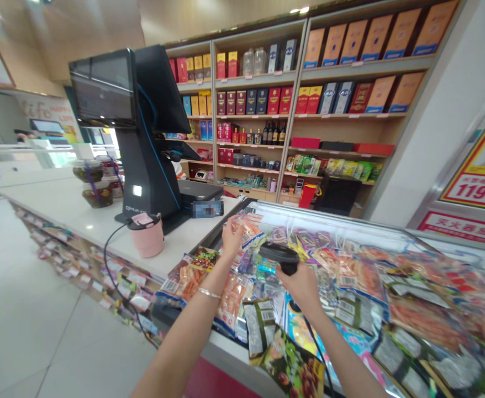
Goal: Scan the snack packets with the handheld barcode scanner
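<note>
My left hand [232, 235] is closed on a clear snack packet [248, 228] with orange-pink contents, above the far left part of the display case. A bracelet circles that wrist. In my right hand [302, 284] is a black barcode scanner [279, 253], its head pointing left towards the packet; its cable runs down past my forearm. Below both hands lie many more snack packets, among them a clear one with orange sticks [188, 279], a green and black nut packet [294, 362] and a silver packet [260, 320] lying with its barcode up.
A black checkout terminal [151, 160] stands on the white counter [80, 221] to the left. Near it are a pink cup [147, 237], stacked food tubs [95, 182] and a phone-like device [207, 209]. Shelves [259, 80] of boxed goods line the back wall.
</note>
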`<state>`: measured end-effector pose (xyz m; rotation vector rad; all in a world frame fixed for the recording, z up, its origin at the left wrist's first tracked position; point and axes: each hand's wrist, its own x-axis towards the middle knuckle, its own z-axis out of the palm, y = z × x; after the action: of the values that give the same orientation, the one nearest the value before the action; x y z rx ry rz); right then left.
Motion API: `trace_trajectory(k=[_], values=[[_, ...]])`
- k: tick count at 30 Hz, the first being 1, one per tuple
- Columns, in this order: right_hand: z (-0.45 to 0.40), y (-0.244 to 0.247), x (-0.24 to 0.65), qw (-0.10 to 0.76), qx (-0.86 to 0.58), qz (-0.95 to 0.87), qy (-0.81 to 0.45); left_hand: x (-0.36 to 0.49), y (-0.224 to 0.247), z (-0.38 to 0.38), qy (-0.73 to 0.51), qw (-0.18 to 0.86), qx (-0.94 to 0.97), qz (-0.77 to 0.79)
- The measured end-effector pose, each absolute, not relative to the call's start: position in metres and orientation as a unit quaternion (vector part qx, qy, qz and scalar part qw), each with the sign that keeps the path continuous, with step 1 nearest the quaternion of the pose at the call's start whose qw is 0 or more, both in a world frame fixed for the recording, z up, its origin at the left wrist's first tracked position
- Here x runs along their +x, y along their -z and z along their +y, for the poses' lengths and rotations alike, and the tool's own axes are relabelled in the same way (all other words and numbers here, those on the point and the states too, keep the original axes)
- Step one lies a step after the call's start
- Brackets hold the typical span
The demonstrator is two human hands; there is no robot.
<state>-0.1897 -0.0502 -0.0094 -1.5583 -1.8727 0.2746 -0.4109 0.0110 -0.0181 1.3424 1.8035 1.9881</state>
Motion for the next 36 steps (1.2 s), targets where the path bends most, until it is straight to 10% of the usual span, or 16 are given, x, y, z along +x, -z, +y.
trace_trajectory(k=[36], values=[[-0.074,-0.009,-0.183,0.306,-0.587,-0.747,0.062,-0.393,-0.007,-0.015,-0.611,-0.116,0.512,0.593]])
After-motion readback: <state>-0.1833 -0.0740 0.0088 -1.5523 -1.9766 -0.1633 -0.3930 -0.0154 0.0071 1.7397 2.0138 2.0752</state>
